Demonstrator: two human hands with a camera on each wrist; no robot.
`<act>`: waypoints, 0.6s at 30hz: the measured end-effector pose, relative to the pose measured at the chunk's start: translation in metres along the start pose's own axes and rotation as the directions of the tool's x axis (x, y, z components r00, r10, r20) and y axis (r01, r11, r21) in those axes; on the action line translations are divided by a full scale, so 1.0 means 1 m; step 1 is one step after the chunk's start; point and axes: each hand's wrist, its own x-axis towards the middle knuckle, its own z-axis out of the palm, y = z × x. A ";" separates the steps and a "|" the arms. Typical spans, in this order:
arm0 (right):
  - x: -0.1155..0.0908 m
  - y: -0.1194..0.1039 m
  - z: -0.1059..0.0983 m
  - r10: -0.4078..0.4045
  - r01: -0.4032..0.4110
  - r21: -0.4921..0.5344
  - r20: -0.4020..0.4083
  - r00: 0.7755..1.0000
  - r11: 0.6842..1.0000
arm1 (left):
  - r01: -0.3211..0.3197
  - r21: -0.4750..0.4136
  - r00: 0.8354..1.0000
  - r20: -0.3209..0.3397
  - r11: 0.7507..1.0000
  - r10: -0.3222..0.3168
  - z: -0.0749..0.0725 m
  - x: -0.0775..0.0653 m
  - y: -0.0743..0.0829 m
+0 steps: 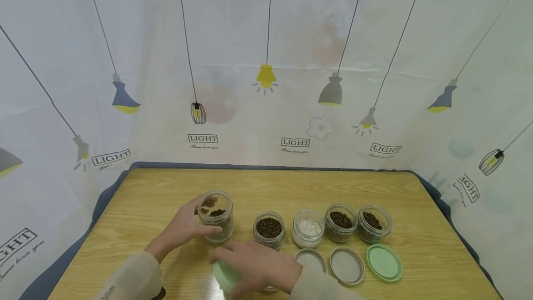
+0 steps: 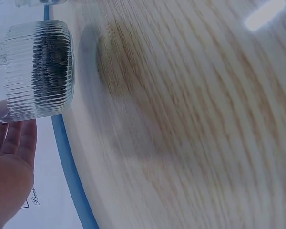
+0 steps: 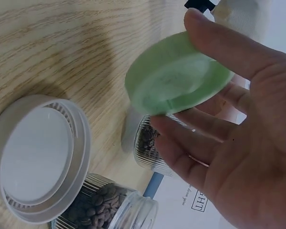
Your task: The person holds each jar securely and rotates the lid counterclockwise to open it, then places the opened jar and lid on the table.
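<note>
In the head view my left hand (image 1: 187, 223) grips a ribbed glass jar (image 1: 222, 230) by its side, thumb in front. The jar has no lid on and is partly filled with dark beans; the left wrist view shows the beans through the ribbed wall (image 2: 43, 71). My right hand (image 1: 260, 263) pinches a pale green lid (image 1: 225, 276) by its rim, between thumb and fingers. In the right wrist view the lid (image 3: 171, 81) is tilted, above the table and apart from the jar.
To the right stand uncovered jars: coffee beans (image 1: 269, 228), white grains (image 1: 309, 227), and two more of beans (image 1: 341, 220) (image 1: 372, 220). Before them lie white lids (image 1: 347, 266) (image 3: 38, 155) and a green lid (image 1: 384, 263). A printed curtain (image 1: 250, 119) surrounds the wooden table (image 1: 166, 184).
</note>
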 end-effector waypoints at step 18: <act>0.004 0.009 0.011 0.017 -0.026 0.183 0.055 0.998 0.983 | -0.001 0.004 1.000 -0.017 1.000 0.001 0.001 0.000 -0.002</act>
